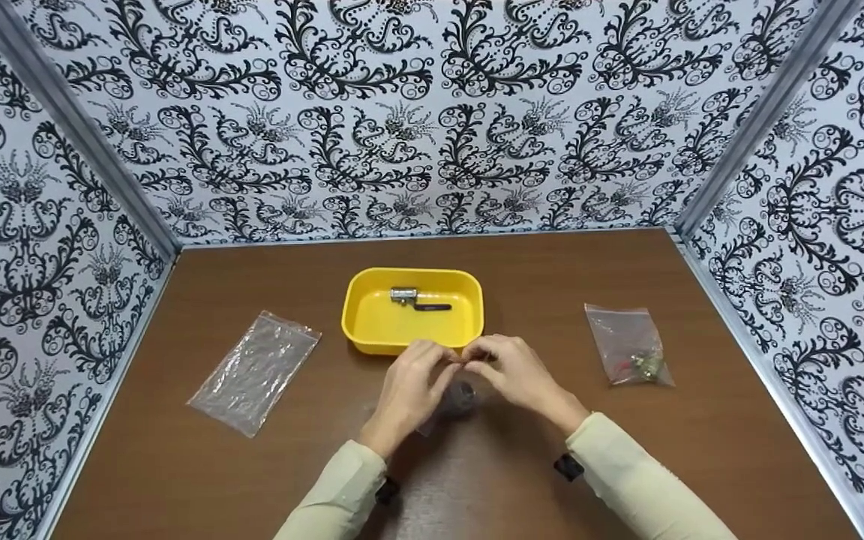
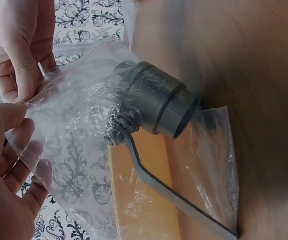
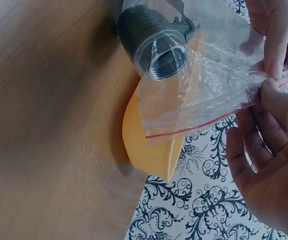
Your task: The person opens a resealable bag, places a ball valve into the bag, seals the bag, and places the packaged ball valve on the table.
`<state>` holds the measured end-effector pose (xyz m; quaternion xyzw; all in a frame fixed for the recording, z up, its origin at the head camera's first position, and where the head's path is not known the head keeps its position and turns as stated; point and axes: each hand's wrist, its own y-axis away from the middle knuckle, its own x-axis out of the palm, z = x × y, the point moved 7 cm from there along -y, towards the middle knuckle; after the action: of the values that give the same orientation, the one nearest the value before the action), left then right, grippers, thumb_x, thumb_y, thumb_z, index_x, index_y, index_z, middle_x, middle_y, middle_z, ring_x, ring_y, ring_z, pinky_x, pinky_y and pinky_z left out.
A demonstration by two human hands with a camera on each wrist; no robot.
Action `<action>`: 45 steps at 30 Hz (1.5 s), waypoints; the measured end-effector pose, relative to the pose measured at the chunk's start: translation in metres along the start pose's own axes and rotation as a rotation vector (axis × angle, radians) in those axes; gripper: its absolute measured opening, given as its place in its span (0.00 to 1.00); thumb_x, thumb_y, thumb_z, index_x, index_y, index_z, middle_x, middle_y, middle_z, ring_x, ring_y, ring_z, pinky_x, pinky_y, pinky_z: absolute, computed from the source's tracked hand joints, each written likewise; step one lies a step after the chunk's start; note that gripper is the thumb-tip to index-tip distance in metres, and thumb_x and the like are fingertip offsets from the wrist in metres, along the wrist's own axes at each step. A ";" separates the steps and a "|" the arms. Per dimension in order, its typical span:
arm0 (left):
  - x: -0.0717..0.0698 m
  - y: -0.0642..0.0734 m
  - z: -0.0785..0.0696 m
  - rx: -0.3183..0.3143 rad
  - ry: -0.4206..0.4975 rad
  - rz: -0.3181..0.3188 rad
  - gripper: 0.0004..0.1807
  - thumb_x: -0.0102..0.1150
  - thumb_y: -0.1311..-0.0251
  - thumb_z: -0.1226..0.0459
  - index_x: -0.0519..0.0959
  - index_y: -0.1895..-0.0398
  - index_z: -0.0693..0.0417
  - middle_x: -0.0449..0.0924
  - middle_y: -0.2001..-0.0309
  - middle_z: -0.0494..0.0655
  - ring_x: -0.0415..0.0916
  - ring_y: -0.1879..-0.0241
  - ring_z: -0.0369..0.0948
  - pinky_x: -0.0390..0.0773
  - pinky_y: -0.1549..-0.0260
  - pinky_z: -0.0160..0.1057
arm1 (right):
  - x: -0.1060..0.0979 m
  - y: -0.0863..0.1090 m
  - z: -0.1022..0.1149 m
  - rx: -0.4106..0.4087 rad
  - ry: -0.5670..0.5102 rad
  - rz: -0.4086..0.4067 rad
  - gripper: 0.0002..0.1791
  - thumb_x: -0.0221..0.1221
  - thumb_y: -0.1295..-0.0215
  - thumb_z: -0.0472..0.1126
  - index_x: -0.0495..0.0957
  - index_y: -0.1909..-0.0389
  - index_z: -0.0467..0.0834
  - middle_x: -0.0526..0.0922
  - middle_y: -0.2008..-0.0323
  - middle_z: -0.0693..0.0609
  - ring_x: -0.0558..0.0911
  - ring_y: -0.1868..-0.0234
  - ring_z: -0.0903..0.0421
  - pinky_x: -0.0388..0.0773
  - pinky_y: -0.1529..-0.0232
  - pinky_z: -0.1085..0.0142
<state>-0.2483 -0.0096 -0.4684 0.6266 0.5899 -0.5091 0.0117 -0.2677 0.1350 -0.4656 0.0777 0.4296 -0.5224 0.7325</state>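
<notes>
In the head view, my left hand (image 1: 408, 384) and right hand (image 1: 516, 373) meet just in front of the yellow bin (image 1: 372, 346). Both pinch the top edge of a clear zip bag (image 3: 209, 95) with a red strip along its mouth. Inside the bag hangs a grey metal ball valve (image 2: 151, 97), its long lever (image 2: 174, 192) slanting down toward a bottom corner. The right wrist view shows the valve's threaded opening. Thumbs and fingertips of both hands come close together on the strip, and the other fingers lie behind the plastic.
Another metal valve with a dark lever (image 1: 432, 307) lies in the bin. To the left, a flat clear bag (image 1: 258, 375) rests on the brown table (image 1: 199, 480). A bag (image 1: 623, 337) holding a brass-coloured fitting with a red part lies at right. Patterned walls enclose the table.
</notes>
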 end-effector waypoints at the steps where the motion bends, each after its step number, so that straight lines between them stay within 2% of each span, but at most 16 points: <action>1: 0.000 0.000 0.000 -0.006 -0.001 -0.006 0.04 0.64 0.38 0.59 0.82 0.64 0.47 0.82 0.64 0.38 0.78 0.58 0.37 0.78 0.56 0.36 | 0.000 0.000 0.000 0.004 0.004 0.002 0.06 0.65 0.39 0.43 0.83 0.63 0.47 0.85 0.65 0.55 0.83 0.63 0.60 0.82 0.58 0.59; 8: 0.001 0.002 0.001 -0.021 0.010 -0.038 0.04 0.64 0.39 0.59 0.82 0.66 0.48 0.82 0.66 0.39 0.78 0.59 0.37 0.78 0.57 0.36 | 0.004 0.001 0.001 -0.002 0.091 -0.002 0.06 0.68 0.43 0.41 0.82 0.65 0.48 0.84 0.67 0.56 0.82 0.64 0.61 0.81 0.59 0.62; 16: 0.001 0.001 0.003 -0.053 0.006 -0.020 0.05 0.64 0.39 0.57 0.82 0.65 0.47 0.83 0.66 0.38 0.78 0.58 0.37 0.78 0.57 0.37 | 0.004 0.000 0.002 -0.021 0.121 -0.038 0.04 0.68 0.42 0.42 0.83 0.68 0.49 0.85 0.69 0.57 0.82 0.65 0.61 0.80 0.61 0.63; 20: -0.001 0.001 0.002 -0.058 -0.007 -0.030 0.05 0.65 0.40 0.57 0.83 0.66 0.47 0.82 0.66 0.38 0.78 0.59 0.36 0.78 0.58 0.36 | 0.004 0.001 0.001 -0.001 0.094 -0.039 0.04 0.68 0.42 0.44 0.83 0.68 0.50 0.85 0.68 0.58 0.83 0.65 0.62 0.80 0.61 0.64; 29: 0.000 0.001 -0.001 -0.013 -0.007 -0.034 0.03 0.64 0.39 0.60 0.82 0.66 0.48 0.82 0.66 0.38 0.77 0.61 0.36 0.77 0.59 0.36 | 0.006 0.000 -0.001 0.016 -0.031 -0.022 0.03 0.66 0.40 0.41 0.83 0.65 0.48 0.85 0.67 0.56 0.82 0.65 0.61 0.81 0.61 0.65; 33: -0.001 0.002 0.001 -0.023 0.010 -0.041 0.04 0.63 0.38 0.59 0.81 0.64 0.47 0.81 0.65 0.39 0.77 0.60 0.37 0.77 0.58 0.37 | 0.006 0.000 0.000 0.007 -0.049 -0.019 0.03 0.66 0.39 0.41 0.83 0.66 0.47 0.84 0.68 0.56 0.82 0.65 0.61 0.81 0.62 0.67; 39: -0.005 0.002 0.000 -0.004 0.027 -0.078 0.04 0.65 0.40 0.58 0.81 0.65 0.47 0.81 0.67 0.38 0.77 0.61 0.36 0.77 0.60 0.36 | 0.004 -0.001 0.001 -0.004 -0.109 -0.016 0.02 0.65 0.39 0.40 0.83 0.67 0.46 0.84 0.69 0.55 0.82 0.67 0.61 0.79 0.63 0.69; 45: -0.006 0.002 0.000 -0.004 0.043 -0.064 0.05 0.63 0.38 0.57 0.82 0.65 0.47 0.82 0.66 0.38 0.78 0.62 0.37 0.77 0.60 0.36 | 0.004 -0.001 0.001 0.024 -0.120 -0.014 0.03 0.65 0.38 0.44 0.82 0.67 0.49 0.84 0.68 0.56 0.81 0.66 0.63 0.79 0.62 0.69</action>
<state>-0.2456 -0.0142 -0.4656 0.6183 0.6107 -0.4945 -0.0159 -0.2680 0.1313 -0.4675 0.0519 0.3791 -0.5361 0.7525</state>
